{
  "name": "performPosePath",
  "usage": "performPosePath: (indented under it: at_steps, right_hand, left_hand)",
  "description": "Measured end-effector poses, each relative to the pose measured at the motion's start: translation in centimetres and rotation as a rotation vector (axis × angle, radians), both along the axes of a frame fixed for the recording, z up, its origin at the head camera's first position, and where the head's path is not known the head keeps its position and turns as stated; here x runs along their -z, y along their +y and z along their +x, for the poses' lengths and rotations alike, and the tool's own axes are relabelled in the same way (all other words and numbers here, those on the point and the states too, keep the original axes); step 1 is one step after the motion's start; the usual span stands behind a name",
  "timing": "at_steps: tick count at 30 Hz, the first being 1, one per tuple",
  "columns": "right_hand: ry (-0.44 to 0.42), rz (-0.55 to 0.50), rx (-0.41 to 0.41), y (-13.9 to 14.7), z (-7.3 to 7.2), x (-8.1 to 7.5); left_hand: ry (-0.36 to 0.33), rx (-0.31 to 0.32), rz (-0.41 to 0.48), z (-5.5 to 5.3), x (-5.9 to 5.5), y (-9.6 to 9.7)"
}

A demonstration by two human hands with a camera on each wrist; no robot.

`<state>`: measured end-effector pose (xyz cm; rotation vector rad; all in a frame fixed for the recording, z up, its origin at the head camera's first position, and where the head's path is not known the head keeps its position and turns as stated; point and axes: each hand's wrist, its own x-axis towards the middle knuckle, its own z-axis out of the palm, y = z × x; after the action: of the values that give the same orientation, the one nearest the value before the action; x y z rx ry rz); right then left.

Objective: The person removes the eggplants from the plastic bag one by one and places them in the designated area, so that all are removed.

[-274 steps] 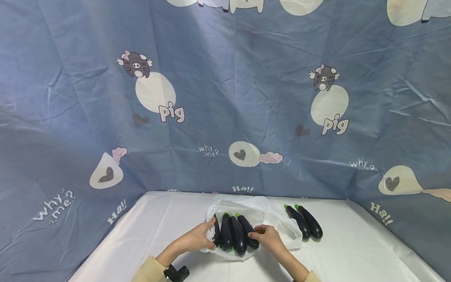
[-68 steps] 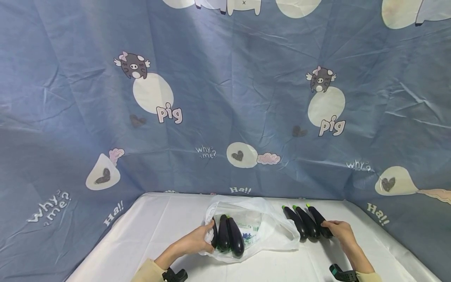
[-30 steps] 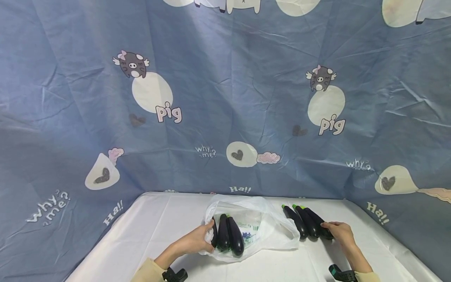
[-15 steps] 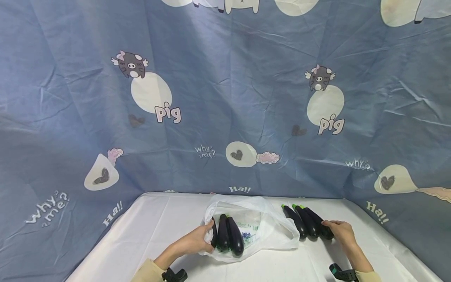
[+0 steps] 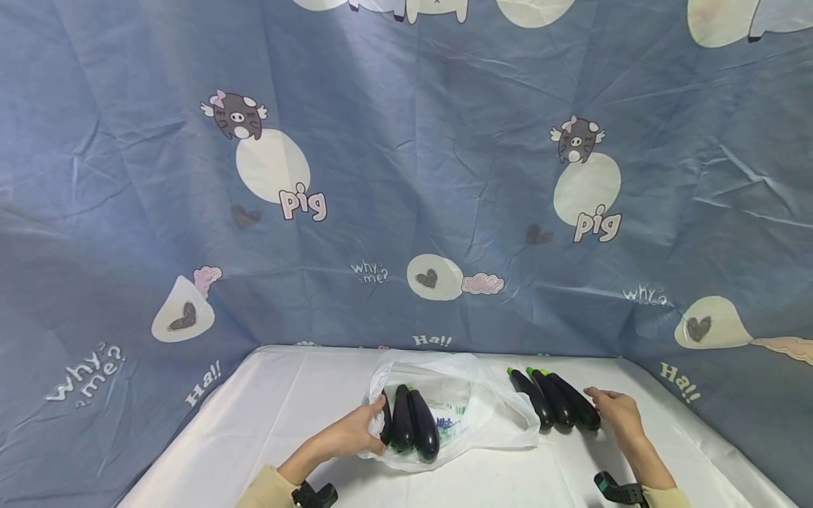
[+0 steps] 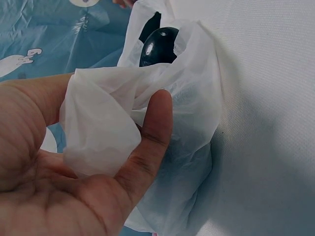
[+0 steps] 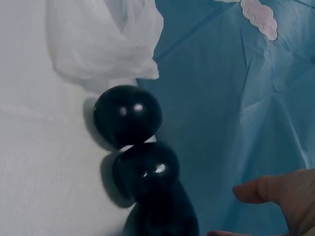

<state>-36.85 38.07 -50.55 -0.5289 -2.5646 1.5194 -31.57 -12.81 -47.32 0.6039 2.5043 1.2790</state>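
Note:
A white plastic bag [image 5: 498, 423] lies with its mouth facing me in the head view. My left hand [image 5: 357, 432] grips its left rim; the left wrist view has the folded plastic [image 6: 101, 123] between thumb and fingers. Inside lie a dark eggplant [image 5: 402, 420] and a second eggplant [image 5: 424, 427], with a third eggplant [image 5: 386, 423] partly hidden by the hand. Right of the bag, three more rest side by side: the left eggplant [image 5: 532, 400], the middle eggplant [image 5: 555, 402] and the right eggplant [image 5: 576, 406]. My right hand [image 5: 621, 415] holds nothing, just beside the right one.
A white cloth [image 5: 305, 395] covers the table. Behind it hangs a blue printed curtain [image 5: 356, 212], which also closes in both sides. Green and blue print shows on the bag's inside [image 5: 452, 416].
Earlier, an eggplant left the bag with my right hand and joined the two on the right. The right hand has now let go and shifted slightly away; the left hand stays put.

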Motion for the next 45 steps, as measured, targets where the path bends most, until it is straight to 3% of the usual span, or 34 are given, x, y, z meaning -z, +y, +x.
performPosePath:
  at_steps: [6, 12, 18, 21, 27, 30, 45]
  right_hand:
    - [-0.003, 0.043, 0.095, 2.5, -4.0, 4.5]
    - [0.020, 0.035, 0.021, 1.5, -3.6, 3.1]
    - [0.073, 0.116, 0.020, 0.6, -4.9, 4.3]
    - [0.089, 0.134, -0.011, -1.4, -3.4, 2.2]
    - [0.077, 0.105, -0.101, -7.5, 2.6, -5.1]
    - [0.082, 0.112, -0.121, -9.3, 4.2, -7.0]
    - [0.100, 0.130, -0.229, -12.9, 5.9, -7.4]
  left_hand:
    - [0.022, 0.006, -0.015, -0.1, 0.0, 0.0]
    - [0.018, 0.005, -0.013, -0.1, 0.0, 0.1]
    - [0.020, 0.001, -0.012, 0.0, -0.1, 0.1]
    - [0.012, -0.002, -0.008, 0.0, -0.1, 0.1]
    - [0.018, -0.006, -0.013, 0.1, 0.0, 0.1]
    - [0.027, -0.004, -0.016, 0.1, 0.0, 0.1]
    - [0.023, 0.006, -0.005, 0.2, -0.1, 0.1]
